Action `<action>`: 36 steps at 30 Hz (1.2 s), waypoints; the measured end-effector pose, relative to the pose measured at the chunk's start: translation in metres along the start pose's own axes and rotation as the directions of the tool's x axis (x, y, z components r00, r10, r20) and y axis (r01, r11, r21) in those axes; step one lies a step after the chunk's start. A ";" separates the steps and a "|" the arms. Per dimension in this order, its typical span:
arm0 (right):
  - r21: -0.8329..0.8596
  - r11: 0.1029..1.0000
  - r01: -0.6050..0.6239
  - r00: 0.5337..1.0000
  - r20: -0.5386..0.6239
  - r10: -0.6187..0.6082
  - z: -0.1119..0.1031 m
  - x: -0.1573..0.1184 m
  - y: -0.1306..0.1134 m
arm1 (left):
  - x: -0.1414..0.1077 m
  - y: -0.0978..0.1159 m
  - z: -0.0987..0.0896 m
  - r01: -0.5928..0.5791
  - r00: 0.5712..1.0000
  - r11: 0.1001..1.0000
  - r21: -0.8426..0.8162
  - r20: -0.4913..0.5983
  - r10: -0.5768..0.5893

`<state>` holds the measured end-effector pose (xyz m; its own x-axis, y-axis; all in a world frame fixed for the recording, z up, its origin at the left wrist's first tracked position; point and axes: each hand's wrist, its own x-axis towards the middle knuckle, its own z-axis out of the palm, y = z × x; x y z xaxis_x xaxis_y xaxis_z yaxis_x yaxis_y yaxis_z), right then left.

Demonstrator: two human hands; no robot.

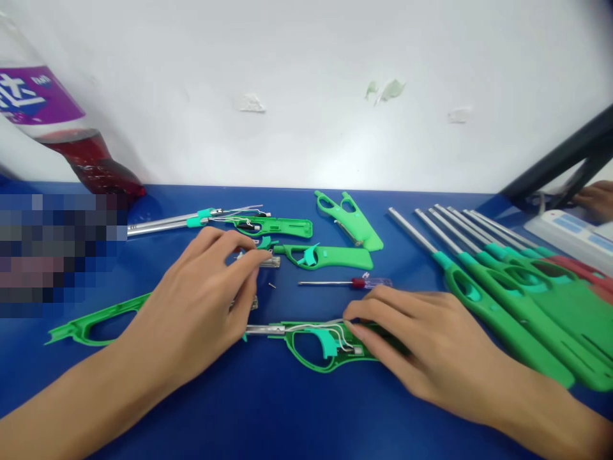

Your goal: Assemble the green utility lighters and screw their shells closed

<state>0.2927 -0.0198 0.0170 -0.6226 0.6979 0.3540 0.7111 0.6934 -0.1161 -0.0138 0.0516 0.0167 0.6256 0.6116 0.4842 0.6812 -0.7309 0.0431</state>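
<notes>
An opened green lighter housing (301, 364) lies at the front middle, with white wires, a teal trigger (328, 343) and a metal tube (265, 329) in it. My right hand (421, 338) rests on its right part, thumb and forefinger pinched at the wires. Above the tube's left end is my left hand (211, 294), its fingers bent together near a small clear part (272, 262); whatever its fingertips hold is hidden. Under my left wrist lies an empty green half shell (79, 329). A screwdriver (368, 283) with a red and clear handle lies behind my right hand.
More green shells (347, 257) and a wired tube assembly (196, 219) lie towards the wall. Several assembled lighters (498, 306) line the right side. A bottle (52, 115) stands at the back left. A white power strip (575, 236) and another person's hand (598, 198) are far right.
</notes>
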 end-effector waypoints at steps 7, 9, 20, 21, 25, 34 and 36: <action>-0.005 1.000 -0.020 0.998 -0.059 0.020 -0.002 0.003 0.000 | 0.001 -0.010 0.006 0.024 0.999 1.000 0.006 0.036 -0.024; -0.007 1.000 -0.023 0.997 -0.068 0.022 -0.003 0.003 0.000 | 0.002 -0.009 0.004 0.023 0.999 1.000 -0.002 0.024 -0.023; -0.002 1.000 -0.018 0.997 -0.078 0.018 0.000 0.000 0.000 | -0.004 -0.034 0.007 0.056 0.996 0.997 -0.044 0.068 -0.053; 0.001 1.000 -0.020 0.996 -0.084 0.020 0.000 0.001 0.000 | -0.005 -0.037 0.008 0.058 0.996 0.997 -0.042 0.072 -0.055; 0.004 1.000 -0.018 0.995 -0.101 0.018 -0.001 0.003 0.000 | -0.005 -0.044 0.009 0.048 0.996 0.998 -0.041 0.074 -0.045; 0.016 0.999 -0.044 0.987 -0.155 0.046 -0.003 0.002 -0.001 | 0.004 -0.027 0.002 -0.041 0.999 0.998 -0.046 0.017 0.041; 0.017 0.998 -0.065 0.979 -0.194 0.067 -0.006 0.001 -0.002 | 0.006 -0.016 -0.001 -0.090 0.996 0.994 -0.061 -0.020 0.089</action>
<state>0.2923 -0.0217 0.0229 -0.4987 0.6945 0.5187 0.7443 0.6498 -0.1543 -0.0215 0.0665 0.0201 0.6762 0.5381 0.5032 0.5975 -0.8001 0.0526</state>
